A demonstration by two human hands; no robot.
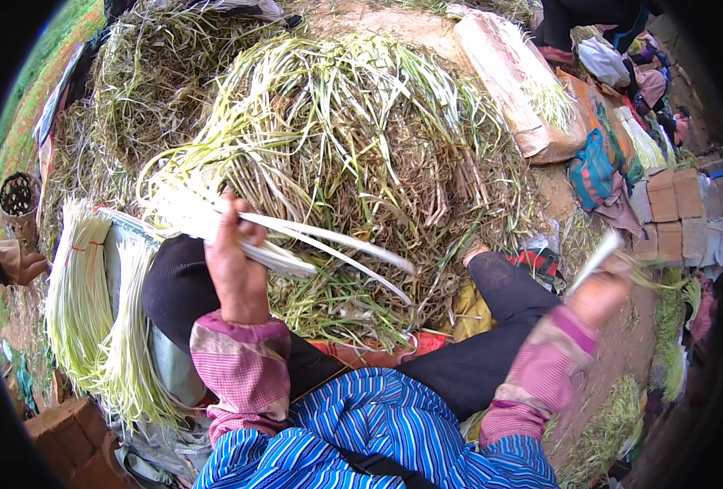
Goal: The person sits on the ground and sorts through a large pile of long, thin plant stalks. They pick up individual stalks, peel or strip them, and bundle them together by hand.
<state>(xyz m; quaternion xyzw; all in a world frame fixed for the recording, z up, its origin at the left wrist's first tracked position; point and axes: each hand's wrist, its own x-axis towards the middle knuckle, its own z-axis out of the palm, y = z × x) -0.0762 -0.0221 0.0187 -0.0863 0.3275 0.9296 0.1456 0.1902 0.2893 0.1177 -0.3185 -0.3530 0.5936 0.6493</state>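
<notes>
My left hand is raised over my left knee, closed around a bunch of pale stalks that look like blanched chives. A few white ends jut out to its right. Off to the right, my right hand is blurred by movement. A white strip sticks up from it and greenish leaf trails beside it, so it seems to grip a stalk. Before me lies a heap of uncleaned chives, yellow-green leaves draped over brown, withered matter.
Tied bundles of cleaned chives rest at my left. Another bunch lies on a wrapped package at upper right. Bricks are stacked on the right. Another person's hand shows at the left edge; a woven basket stands above it.
</notes>
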